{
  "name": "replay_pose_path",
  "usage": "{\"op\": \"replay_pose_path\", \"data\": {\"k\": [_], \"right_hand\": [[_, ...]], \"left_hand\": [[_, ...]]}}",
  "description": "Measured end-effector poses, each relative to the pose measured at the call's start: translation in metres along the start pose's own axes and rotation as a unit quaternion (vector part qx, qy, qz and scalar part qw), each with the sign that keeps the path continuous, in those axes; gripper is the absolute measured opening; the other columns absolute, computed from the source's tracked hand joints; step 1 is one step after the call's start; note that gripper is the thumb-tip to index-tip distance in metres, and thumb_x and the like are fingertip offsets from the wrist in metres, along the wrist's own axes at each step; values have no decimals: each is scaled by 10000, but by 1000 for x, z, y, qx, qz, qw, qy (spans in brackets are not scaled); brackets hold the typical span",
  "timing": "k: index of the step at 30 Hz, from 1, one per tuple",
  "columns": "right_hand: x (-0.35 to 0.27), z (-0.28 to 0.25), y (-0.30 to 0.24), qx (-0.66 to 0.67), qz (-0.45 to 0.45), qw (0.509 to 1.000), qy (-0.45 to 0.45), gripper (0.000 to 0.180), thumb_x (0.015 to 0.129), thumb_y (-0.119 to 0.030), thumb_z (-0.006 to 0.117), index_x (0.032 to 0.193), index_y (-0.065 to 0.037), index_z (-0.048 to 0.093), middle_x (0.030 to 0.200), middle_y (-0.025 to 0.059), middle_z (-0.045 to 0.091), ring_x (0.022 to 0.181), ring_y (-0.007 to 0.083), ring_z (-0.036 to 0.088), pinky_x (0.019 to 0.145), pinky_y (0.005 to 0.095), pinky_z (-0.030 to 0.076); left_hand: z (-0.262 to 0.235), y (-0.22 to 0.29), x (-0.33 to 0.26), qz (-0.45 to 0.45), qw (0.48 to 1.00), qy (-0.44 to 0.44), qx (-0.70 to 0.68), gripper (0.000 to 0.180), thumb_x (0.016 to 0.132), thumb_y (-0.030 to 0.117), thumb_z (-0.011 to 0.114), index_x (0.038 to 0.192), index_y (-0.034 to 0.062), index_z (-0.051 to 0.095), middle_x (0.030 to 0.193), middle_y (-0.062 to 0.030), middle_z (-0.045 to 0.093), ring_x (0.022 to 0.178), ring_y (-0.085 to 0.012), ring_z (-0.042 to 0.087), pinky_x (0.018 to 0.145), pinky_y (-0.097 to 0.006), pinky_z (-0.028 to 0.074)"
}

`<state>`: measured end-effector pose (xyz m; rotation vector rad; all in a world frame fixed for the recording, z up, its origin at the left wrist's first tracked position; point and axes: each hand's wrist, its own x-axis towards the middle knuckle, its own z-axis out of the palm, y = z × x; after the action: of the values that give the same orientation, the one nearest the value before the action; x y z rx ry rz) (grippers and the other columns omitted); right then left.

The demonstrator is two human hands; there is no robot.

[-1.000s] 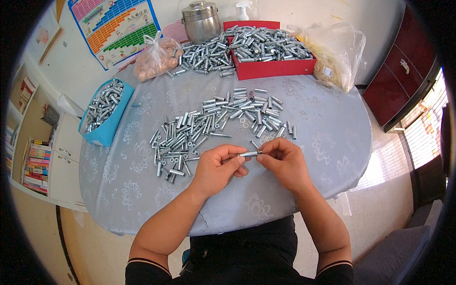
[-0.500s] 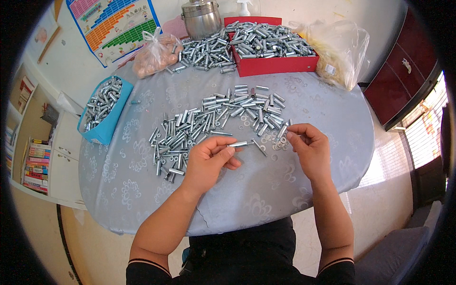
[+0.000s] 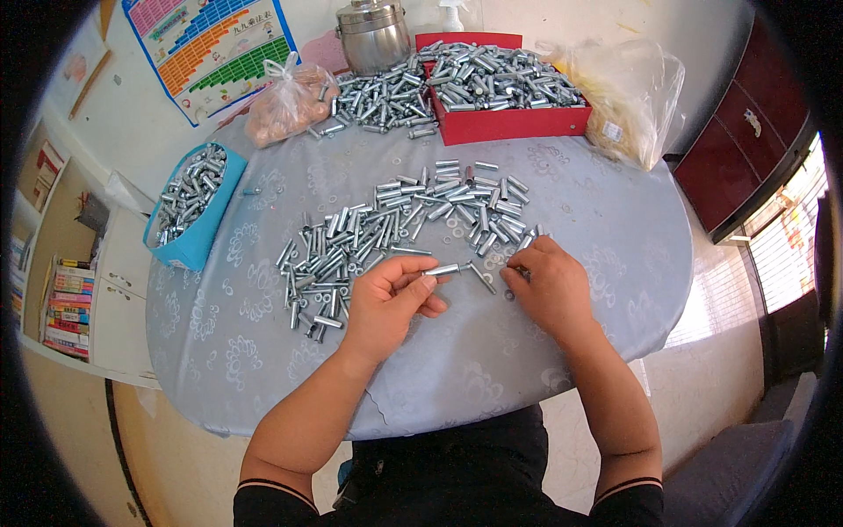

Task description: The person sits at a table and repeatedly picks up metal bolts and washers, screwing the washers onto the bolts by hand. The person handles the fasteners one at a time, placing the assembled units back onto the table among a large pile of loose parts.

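Note:
My left hand [image 3: 385, 303] pinches a silver metal sleeve [image 3: 446, 270] between thumb and fingers, held level and pointing right. Just off its right end, a slim bolt [image 3: 482, 277] lies slanted. My right hand [image 3: 558, 285] is closed, fingertips pointing down at the small washers [image 3: 493, 260] on the cloth; what its fingers hold, if anything, is hidden. Ahead of both hands a loose pile of metal sleeves and bolts [image 3: 351, 230] curves across the table, with flat washers scattered among them.
A red box [image 3: 514, 126] heaped with metal fasteners stands at the back, more fasteners [image 3: 379, 98] spilled beside it. A blue container [image 3: 204, 230] of them sits left. A bag of round brownish items [image 3: 285, 110], a steel pot [image 3: 373, 39] and a clear plastic bag [image 3: 628, 105] line the far edge.
My right hand has moved left and turned its fingertips down among the washers. My left hand stays nearly in place with the sleeve.

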<state>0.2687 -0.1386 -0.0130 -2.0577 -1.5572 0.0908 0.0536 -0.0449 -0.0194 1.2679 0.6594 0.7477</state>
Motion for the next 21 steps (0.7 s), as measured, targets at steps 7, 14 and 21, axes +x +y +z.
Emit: {"op": "replay_pose_path", "data": {"k": [7, 14, 21], "right_hand": [[4, 1, -12, 21, -20, 999, 43, 117, 817, -165, 682, 833, -52, 707, 805, 81, 635, 704, 241, 647, 638, 352, 520], [-4, 9, -31, 436, 118, 892, -35, 115, 866, -68, 692, 942, 17, 678, 812, 42, 678, 734, 97, 645, 631, 229, 497], [-6, 11, -36, 476, 133, 868, -54, 115, 876, -60, 678, 952, 24, 660, 823, 59, 680, 754, 117, 662, 651, 240, 513]], "left_hand": [[1, -1, -1, -8, 1000, -1, 9, 229, 933, 48, 575, 1150, -20, 600, 1010, -124, 696, 732, -156, 679, 657, -275, 576], [2, -1, -2, -9, 1000, -12, -9, 223, 936, 51, 573, 1146, -21, 600, 1020, -122, 692, 728, -149, 675, 658, -271, 572], [3, -1, -3, -7, 1000, -12, -17, 222, 939, 43, 567, 1149, -20, 599, 1017, -122, 692, 724, -149, 674, 658, -270, 572]]}}
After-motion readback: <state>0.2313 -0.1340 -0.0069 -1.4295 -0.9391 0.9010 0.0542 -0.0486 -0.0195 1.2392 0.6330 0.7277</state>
